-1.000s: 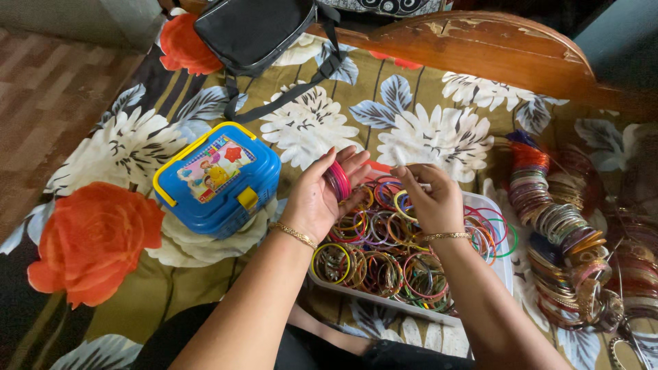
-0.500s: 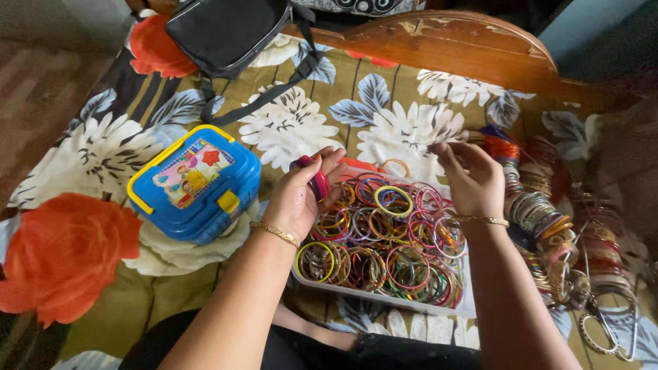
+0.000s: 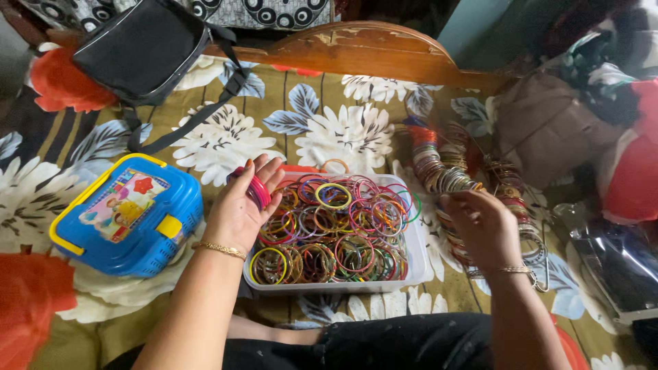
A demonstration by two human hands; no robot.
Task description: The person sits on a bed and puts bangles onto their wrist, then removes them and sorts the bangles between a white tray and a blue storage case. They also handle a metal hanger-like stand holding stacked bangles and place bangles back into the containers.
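Note:
My left hand (image 3: 241, 205) holds a small stack of pink and red bangles (image 3: 256, 190) at the left edge of a white tray (image 3: 414, 267) filled with several coloured bangles (image 3: 336, 229). My right hand (image 3: 483, 226) is to the right of the tray, over long rolls of stacked bangles (image 3: 439, 168) lying on the flowered bedspread. Its fingers are curled and pinched together above those rolls; whether they hold a bangle is hidden. Both wrists wear thin gold bracelets.
A blue and yellow plastic case (image 3: 127, 216) sits left of the tray. A black bag with a strap (image 3: 140, 51) lies at the back left by the wooden headboard (image 3: 356, 51). Brown cloth (image 3: 548, 127) and plastic packets (image 3: 617, 267) lie at the right.
My right hand has moved from above the tray to the right, over the bangle rolls. The view has shifted right. My left hand stays at the tray's left edge with its bangles.

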